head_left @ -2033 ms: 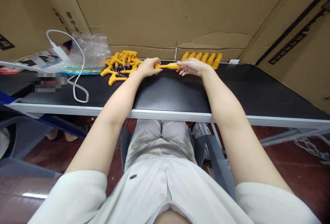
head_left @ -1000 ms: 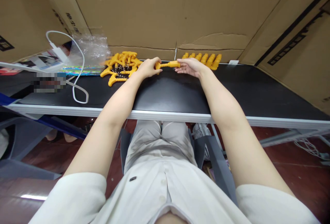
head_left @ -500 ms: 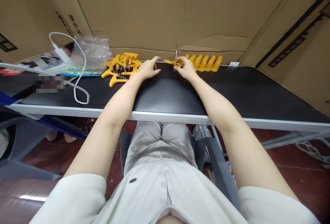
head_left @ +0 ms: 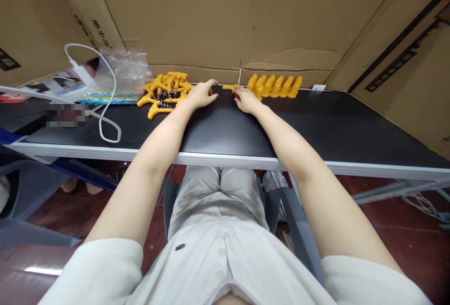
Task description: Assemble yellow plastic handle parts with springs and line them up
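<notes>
My right hand (head_left: 247, 100) is closed, palm down, over the right end of a slim yellow plastic piece (head_left: 229, 87) near the back of the black tabletop. The fingers cover the rest of that piece. Just right of this hand stand several yellow cone-shaped pieces (head_left: 277, 86) in close rows, one a little forward of the others. My left hand (head_left: 201, 95) rests on its side with fingers and thumb apart, holding nothing. Beside it, to the left, lies a pile of yellow branched pieces (head_left: 154, 94) with small metal rings or coils among them.
A cardboard wall (head_left: 197, 24) rises behind the black tabletop (head_left: 225, 131). On the left are a clear plastic bag (head_left: 123, 68), a colourful strip (head_left: 108, 98) and a looped white cable (head_left: 115, 80). A small white object (head_left: 318, 87) sits at the back right.
My right hand has turned over and shifted slightly left and toward me. The hollow round yellow end it gripped no longer shows. My left hand has barely moved.
</notes>
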`<state>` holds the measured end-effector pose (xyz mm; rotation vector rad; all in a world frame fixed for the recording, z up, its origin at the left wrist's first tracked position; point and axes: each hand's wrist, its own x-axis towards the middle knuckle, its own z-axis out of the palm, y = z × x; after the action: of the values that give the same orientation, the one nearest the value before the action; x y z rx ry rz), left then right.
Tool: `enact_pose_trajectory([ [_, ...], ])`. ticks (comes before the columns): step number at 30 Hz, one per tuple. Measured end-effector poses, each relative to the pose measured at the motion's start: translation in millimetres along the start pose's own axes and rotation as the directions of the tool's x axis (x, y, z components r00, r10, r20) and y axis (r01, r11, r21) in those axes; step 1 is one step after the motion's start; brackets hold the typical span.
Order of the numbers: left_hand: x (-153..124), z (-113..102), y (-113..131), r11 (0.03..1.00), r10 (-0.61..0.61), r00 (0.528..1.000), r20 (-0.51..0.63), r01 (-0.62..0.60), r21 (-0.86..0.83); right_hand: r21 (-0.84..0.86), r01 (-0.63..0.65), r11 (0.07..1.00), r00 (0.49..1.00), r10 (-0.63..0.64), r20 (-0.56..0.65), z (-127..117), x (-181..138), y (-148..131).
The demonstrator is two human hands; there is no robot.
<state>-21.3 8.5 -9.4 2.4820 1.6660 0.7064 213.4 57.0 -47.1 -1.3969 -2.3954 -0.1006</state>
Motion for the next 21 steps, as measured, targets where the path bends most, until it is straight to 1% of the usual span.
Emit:
enact_pose_trajectory([
  [4,1.1,1.1,-2.4,1.000,0.010,1.000,-0.005,-0.010,0.001,0.014,-0.102,0.995,0.995,0.102,-0.002,-2.3,0.4,-2.9],
  [7,3.5,3.2,-7.0,1.000,0.028,1.000,-0.005,-0.028,-0.005,0.015,-0.194,0.981,0.981,0.194,-0.005,-6.7,-1.7,-3.0],
  [10,5.4,5.1,-10.1,0.999,0.036,0.999,-0.009,-0.036,-0.017,0.015,-0.258,0.966,0.966,0.258,-0.005,-11.9,-4.7,-4.3],
  [14,5.5,5.7,-9.6,1.000,0.023,1.000,-0.012,-0.024,-0.006,0.004,-0.318,0.948,0.948,0.318,0.002,-18.8,-8.3,-10.1],
  [17,4.5,4.7,-7.3,1.000,0.016,1.000,-0.004,-0.016,-0.003,-0.005,-0.335,0.942,0.942,0.335,0.004,-21.4,-9.8,-12.1],
  [19,3.9,4.0,-6.2,1.000,0.012,1.000,0.003,-0.012,0.000,-0.003,-0.351,0.936,0.936,0.351,-0.013,-19.9,-9.3,-8.3],
  [21,3.8,3.9,-6.1,1.000,0.008,1.000,0.006,-0.008,0.003,0.036,-0.373,0.927,0.926,0.374,-0.053,-15.6,-7.2,0.4],
])
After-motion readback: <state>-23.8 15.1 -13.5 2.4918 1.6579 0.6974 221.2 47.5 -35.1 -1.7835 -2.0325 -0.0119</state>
